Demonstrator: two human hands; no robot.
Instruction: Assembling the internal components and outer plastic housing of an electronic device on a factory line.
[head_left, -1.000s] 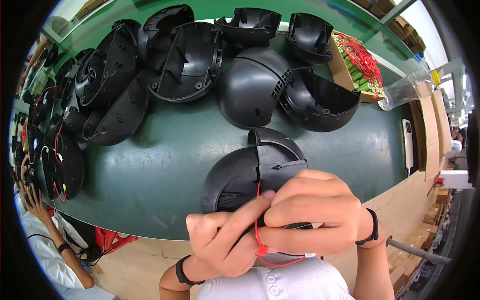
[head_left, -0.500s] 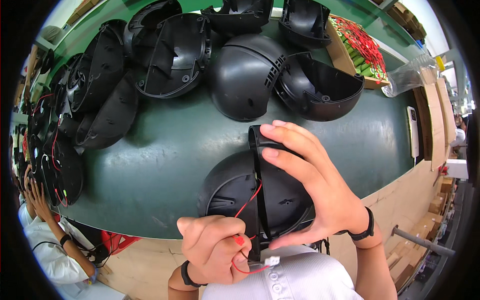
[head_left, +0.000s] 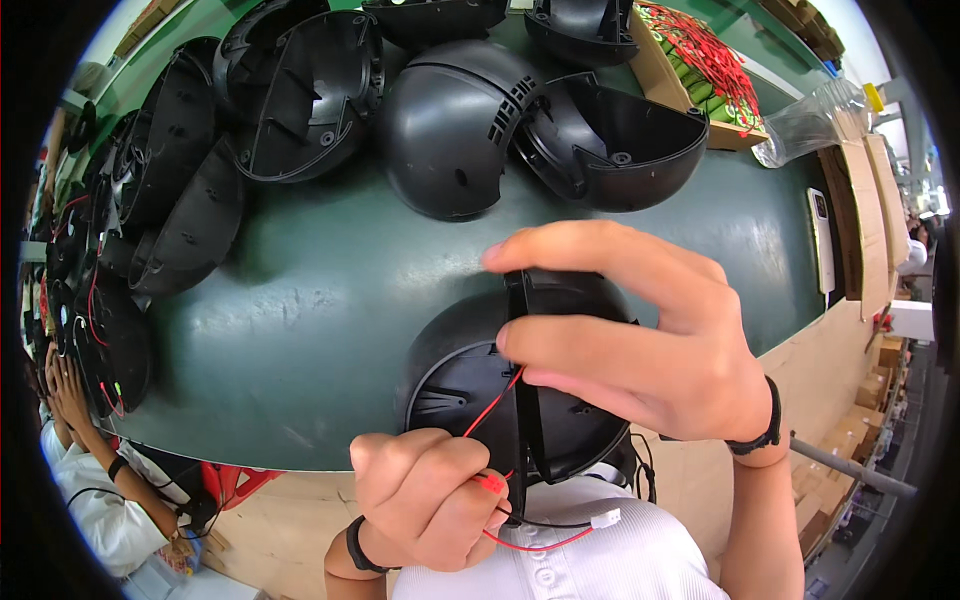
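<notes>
— What do we have nearest to us?

— Our left hand (head_left: 425, 495), closed in a pinch on a thin red wire (head_left: 490, 405) right at the near edge of the black dome housing (head_left: 470, 380). The wire runs up from our fingertips into the housing's open inside, and another loop of it, ending in a small white connector (head_left: 606, 519), hangs just below the housing against our white shirt.

— And the other hand?

— Our right hand (head_left: 650, 350) lies over the housing's right side, fingers spread long across the upright black rib in its middle, thumb and forefinger gripping it. So both hands are occupied: one holds wire, one holds the housing.

— Where does the housing sit?

— At the near edge of the dark green table (head_left: 300, 330), partly overhanging toward us.

— Beyond it?

— Just past the housing stand a closed black dome (head_left: 450, 125) and an open half shell (head_left: 620, 145). Left of the housing more shells (head_left: 180, 200) are stacked. Far right of it we see a carton of red parts (head_left: 700, 60) and a clear bottle (head_left: 810, 115).
</notes>
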